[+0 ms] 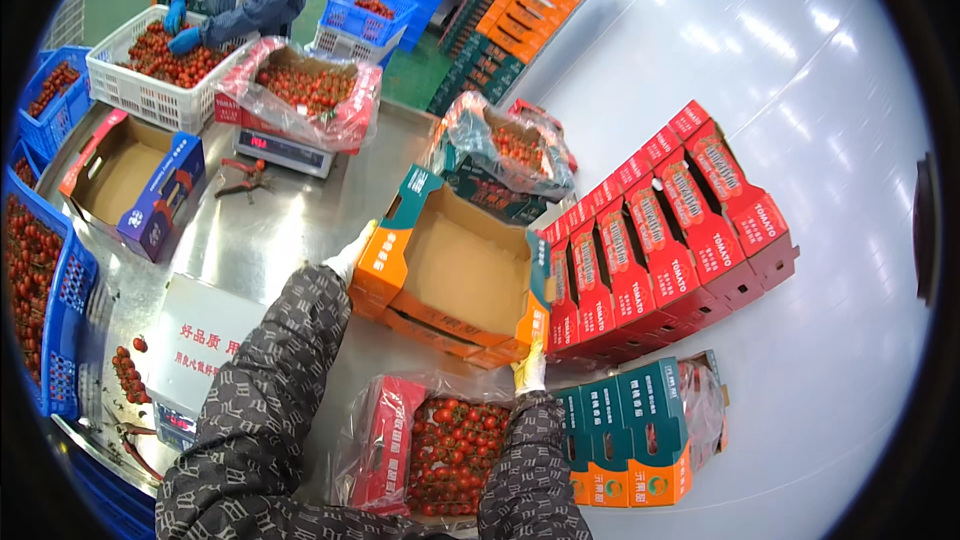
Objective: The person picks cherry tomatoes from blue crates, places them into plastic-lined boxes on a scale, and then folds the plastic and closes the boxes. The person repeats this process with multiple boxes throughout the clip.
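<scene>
An open cardboard carton (469,262), orange and green outside and with a bare brown floor, lies between my hands on top of at least one like carton. My left hand (352,251), in a pale glove, grips its left side; the fingers are partly hidden. At its near right corner my right hand (531,369), in a white and yellow glove, holds the rim. Nearer my body, between my forearms, a red carton (390,442) lined with clear plastic holds cherry tomatoes on the vine (457,457).
Red cartons (649,247) stand in rows at the right, teal and orange cartons (630,427) below them. A digital scale (281,154) bears a filled carton; pruning shears (244,178) lie beside it. A co-worker's gloved hands (184,37) are in a white crate (142,94). Blue crates (64,300) line the left.
</scene>
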